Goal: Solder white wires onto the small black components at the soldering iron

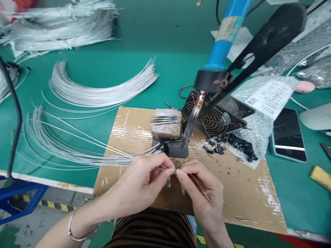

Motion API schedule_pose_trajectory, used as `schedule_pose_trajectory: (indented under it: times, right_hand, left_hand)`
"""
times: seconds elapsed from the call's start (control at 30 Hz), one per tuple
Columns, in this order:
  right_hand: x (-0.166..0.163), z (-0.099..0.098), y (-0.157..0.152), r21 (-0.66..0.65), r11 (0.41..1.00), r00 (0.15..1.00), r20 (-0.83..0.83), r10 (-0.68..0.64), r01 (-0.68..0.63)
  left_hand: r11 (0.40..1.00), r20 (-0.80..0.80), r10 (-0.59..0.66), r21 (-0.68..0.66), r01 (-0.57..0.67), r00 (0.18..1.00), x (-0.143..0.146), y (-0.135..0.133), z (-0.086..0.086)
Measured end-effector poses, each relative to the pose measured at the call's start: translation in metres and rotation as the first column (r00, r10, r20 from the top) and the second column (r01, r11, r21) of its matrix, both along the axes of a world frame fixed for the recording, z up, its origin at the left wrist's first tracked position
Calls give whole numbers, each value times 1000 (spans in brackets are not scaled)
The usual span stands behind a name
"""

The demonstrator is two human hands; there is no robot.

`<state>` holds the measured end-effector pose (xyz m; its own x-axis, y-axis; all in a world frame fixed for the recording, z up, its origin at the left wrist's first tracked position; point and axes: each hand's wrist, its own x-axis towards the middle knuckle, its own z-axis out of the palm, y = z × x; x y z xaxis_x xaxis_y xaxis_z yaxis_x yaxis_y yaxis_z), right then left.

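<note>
My left hand (144,181) is closed around a bundle of thin white wires (85,153) that fans out to the left over the green table. Its thumb and forefinger pinch a wire end. My right hand (199,182) pinches a thin strand of solder wire (207,198) that trails back over my wrist. The fingertips of both hands meet just in front of the tip of a blue-handled soldering iron (192,120), which is held tilted in a black stand. Small black parts sit on some wire ends by a dark plate (176,148).
A taped cardboard sheet (240,193) covers the table edge. A block with several pins (167,124), a black fan (214,117), loose black parts (227,143) spilling from a plastic bag (261,103), a phone (288,134) and more wire bundles (100,88) lie around.
</note>
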<state>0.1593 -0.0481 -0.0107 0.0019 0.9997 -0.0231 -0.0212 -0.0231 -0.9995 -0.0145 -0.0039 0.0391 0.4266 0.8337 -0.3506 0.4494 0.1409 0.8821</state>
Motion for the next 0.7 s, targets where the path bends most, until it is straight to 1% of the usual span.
schedule_pose_trajectory:
  times: [0.07, 0.13, 0.23, 0.3, 0.37, 0.43, 0.53, 0.6, 0.7]
  right_hand:
    - [-1, -4, -1, -25, 998, 997, -53, -58, 56]
    - [0, -7, -1, -49, 990, 980, -142, -141, 136]
    - [3, -9, 0, -119, 964, 920, -289, -264, 239]
    - [5, -9, 1, -187, 956, 886, -367, -282, 227]
    - [5, -7, 1, -230, 958, 872, -416, -257, 173]
    - [4, -7, 0, -233, 960, 882, -407, -240, 153]
    - [0, -6, -4, -222, 957, 926, -286, -245, 185]
    - [-3, -5, -6, -207, 963, 952, -216, -218, 174]
    - [-7, -2, -7, -190, 971, 961, -208, -183, 143]
  left_hand:
    - [997, 67, 56, -65, -52, 996, 4, 0, -3]
    - [988, 112, 128, -104, -117, 985, 7, 1, -4]
    - [970, 141, 213, -150, -192, 967, 9, 3, -3]
    - [961, 141, 240, -171, -216, 960, 9, 4, -3]
    - [957, 134, 251, -184, -224, 959, 9, 4, -3]
    - [955, 128, 254, -193, -227, 959, 10, 3, -3]
    - [952, 114, 261, -196, -235, 959, 11, 4, -4]
    - [953, 106, 262, -186, -240, 959, 11, 4, -4]
    - [959, 91, 250, -158, -234, 964, 11, 3, -4]
